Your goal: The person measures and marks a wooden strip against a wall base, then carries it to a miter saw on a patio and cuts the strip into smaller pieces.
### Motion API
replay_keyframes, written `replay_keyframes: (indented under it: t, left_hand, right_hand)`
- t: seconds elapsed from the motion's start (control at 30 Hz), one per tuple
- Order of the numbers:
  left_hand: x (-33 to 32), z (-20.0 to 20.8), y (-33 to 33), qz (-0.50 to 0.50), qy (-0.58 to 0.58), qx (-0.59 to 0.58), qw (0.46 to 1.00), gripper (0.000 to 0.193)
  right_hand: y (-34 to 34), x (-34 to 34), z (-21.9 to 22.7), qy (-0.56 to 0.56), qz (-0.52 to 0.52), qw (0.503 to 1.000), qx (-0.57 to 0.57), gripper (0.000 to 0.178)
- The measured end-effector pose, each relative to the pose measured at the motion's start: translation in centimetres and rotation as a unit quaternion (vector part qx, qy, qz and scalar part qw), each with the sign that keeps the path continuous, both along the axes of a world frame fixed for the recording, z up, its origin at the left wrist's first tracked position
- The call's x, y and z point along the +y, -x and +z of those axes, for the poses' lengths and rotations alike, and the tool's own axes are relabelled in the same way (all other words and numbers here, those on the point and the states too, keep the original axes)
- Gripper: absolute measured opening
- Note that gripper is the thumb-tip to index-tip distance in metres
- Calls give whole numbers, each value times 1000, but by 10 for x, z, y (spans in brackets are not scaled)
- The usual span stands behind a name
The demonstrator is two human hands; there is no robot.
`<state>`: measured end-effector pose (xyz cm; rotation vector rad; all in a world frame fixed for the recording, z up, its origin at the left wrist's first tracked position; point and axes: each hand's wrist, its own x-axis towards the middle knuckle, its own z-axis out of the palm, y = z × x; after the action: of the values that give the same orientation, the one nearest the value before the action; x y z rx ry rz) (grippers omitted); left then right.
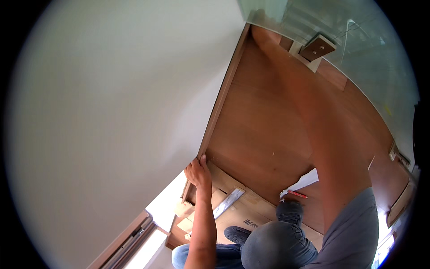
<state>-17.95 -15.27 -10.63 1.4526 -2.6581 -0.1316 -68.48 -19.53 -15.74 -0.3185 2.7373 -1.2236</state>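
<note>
A large white panel (121, 98) fills the left side, with a thin brown edge (227, 80) running along its right side. My left hand (198, 173) is closed around the panel's near corner, thumb on the brown edge. Stretched far forward, my right arm crosses over the brown wooden surface (260, 121). My right hand (259, 33) is at the panel's far corner, close to the greenish glass (371, 58); its fingers are hidden there.
Flattened cardboard (255, 208) lies by my feet, with a silvery strip (228, 202) on it. A red pen-like tool (297, 194) rests near a torn white sheet (307, 180). A brown block with two holes (319, 48) stands against the glass. Metal tracks (134, 237) lie at lower left.
</note>
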Motion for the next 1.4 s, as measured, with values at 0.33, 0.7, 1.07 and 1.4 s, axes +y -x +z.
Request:
replay_keyframes:
  t: [0.33, 0.7, 1.07, 1.4]
  left_hand:
    - [31, -7, 13, 90, 137, 179, 970, 30]
    - [19, 3, 17, 153, -16, 181, 971, 24]
    - [9, 4, 14, 59, 26, 80, 995, 36]
    - [4, 7, -4, 44, 18, 78, 996, 30]
  right_hand:
    - [0, 1, 8, -26, -3, 1000, 0, 65]
    - [4, -2, 4, -63, 11, 998, 24, 48]
    - [6, 3, 10, -64, 0, 998, 12, 42]
    - [-129, 89, -7, 33, 151, 953, 262, 43]
